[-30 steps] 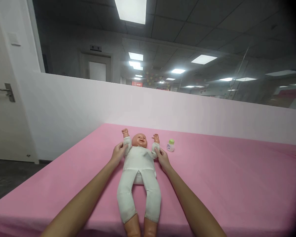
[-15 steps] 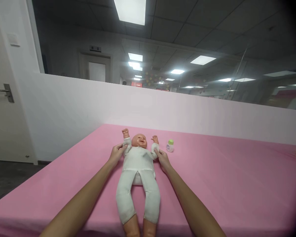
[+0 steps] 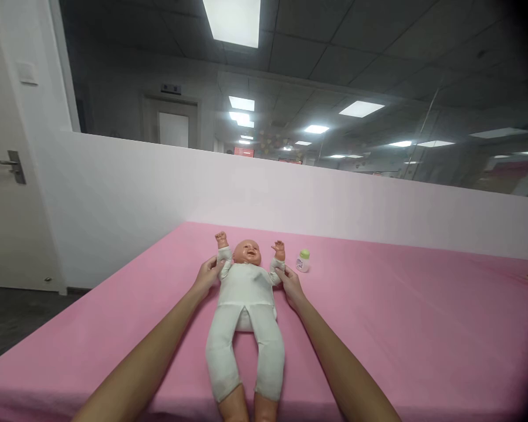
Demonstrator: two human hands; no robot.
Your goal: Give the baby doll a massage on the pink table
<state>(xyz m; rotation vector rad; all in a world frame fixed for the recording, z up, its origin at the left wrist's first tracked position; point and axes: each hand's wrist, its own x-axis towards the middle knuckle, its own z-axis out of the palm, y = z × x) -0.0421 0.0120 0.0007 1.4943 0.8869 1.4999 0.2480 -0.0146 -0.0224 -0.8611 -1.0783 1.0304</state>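
Observation:
A baby doll (image 3: pixel 246 305) in a white suit lies on its back on the pink sheet (image 3: pixel 400 328), head away from me and both arms raised. My left hand (image 3: pixel 206 275) grips the doll's arm on the left side, at the sleeve. On the other side, my right hand (image 3: pixel 290 284) holds the doll's other arm at its sleeve. Just right of the doll's raised hand stands a small white bottle with a green cap (image 3: pixel 303 261).
The pink sheet covers a wide bed that runs to the right. A low white wall (image 3: pixel 334 199) stands behind it, with a glass pane above. A white door with a metal handle (image 3: pixel 13 167) is at the far left, over dark floor.
Both hands stay on the doll's arms. The doll and my hands have shifted slightly to the left; the view has drifted a little.

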